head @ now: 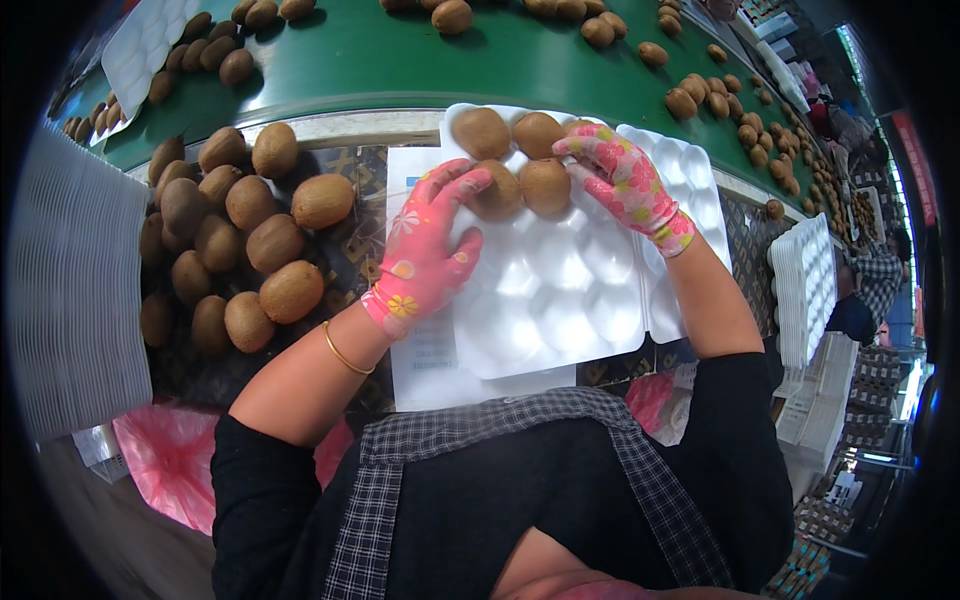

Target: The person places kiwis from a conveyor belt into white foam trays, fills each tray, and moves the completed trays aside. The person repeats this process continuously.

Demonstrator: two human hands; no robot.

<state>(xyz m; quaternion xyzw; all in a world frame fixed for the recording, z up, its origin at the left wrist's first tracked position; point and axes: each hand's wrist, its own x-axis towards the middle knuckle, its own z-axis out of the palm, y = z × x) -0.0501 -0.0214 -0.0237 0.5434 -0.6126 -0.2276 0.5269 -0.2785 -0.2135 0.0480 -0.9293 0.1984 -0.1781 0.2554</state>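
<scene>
A white moulded tray [555, 300] lies before me on the work surface, partly over a printed paper sheet [420, 382]. Several kiwifruit sit in its far cups. My left hand [431, 251], in a pink flowered glove, has its fingertips on a kiwifruit [496, 191] in the second row, with the thumb apart. My right hand [622, 184], in a similar glove, is at the right of the fruit; its fingers touch or nearly touch another kiwifruit [545, 187] and partly cover one in the far row. Whether it grips any fruit cannot be told.
Loose kiwifruit [251, 202] are heaped left of the tray, beside a tall stack of white trays [75, 285]. Beyond runs a green conveyor belt [360, 67] with scattered kiwifruit. Another white tray [694, 180] adjoins on the right, with a smaller stack [802, 285] farther right. A person [874, 285] is at the far right.
</scene>
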